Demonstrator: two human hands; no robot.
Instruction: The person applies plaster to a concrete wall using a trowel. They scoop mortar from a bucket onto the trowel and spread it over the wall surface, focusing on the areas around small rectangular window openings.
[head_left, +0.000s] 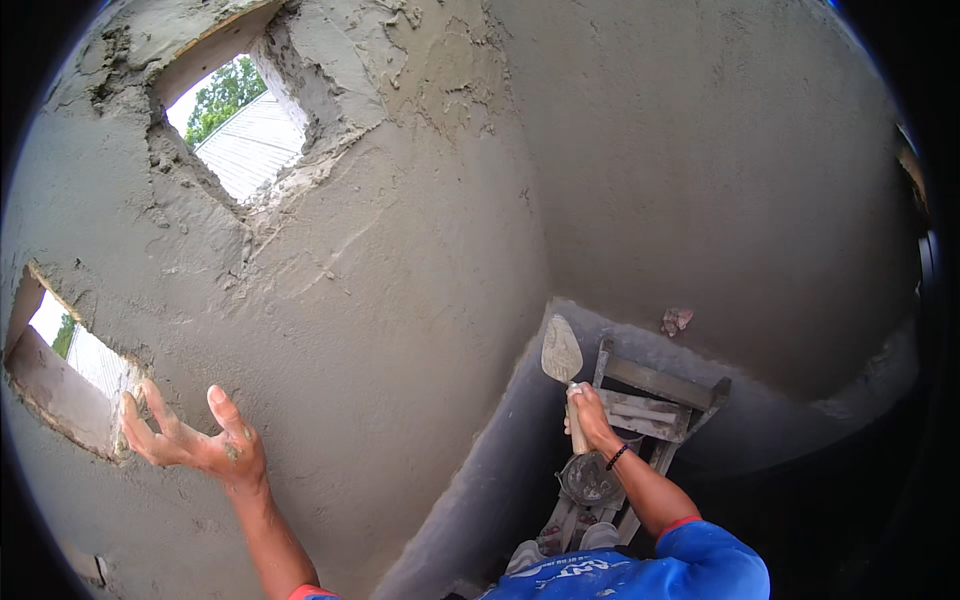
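Note:
My right hand (pixel 592 418) is wrapped around the wooden handle of a pointing trowel (pixel 562 350). Its grey blade points up and away from me, smeared with mortar. My left hand (pixel 195 440) is raised beside the lower wall opening (pixel 65 390), fingers spread and curved, with nothing in it; I cannot tell whether the fingertips touch the opening's edge. Grey mortar sticks to its skin. Wet-looking plaster (pixel 380 300) covers the wall in front of me. Below my right hand sits a bucket (pixel 590 480), its contents greyish and partly hidden by my forearm.
A wooden ladder (pixel 660 382) stands near the corner, under my right arm. On the ledge beyond it lies a reddish broken lump (pixel 676 321). A second, rough-edged opening (pixel 240 130) higher up shows a roof and trees. Another plastered wall (pixel 710 170) rises at the right.

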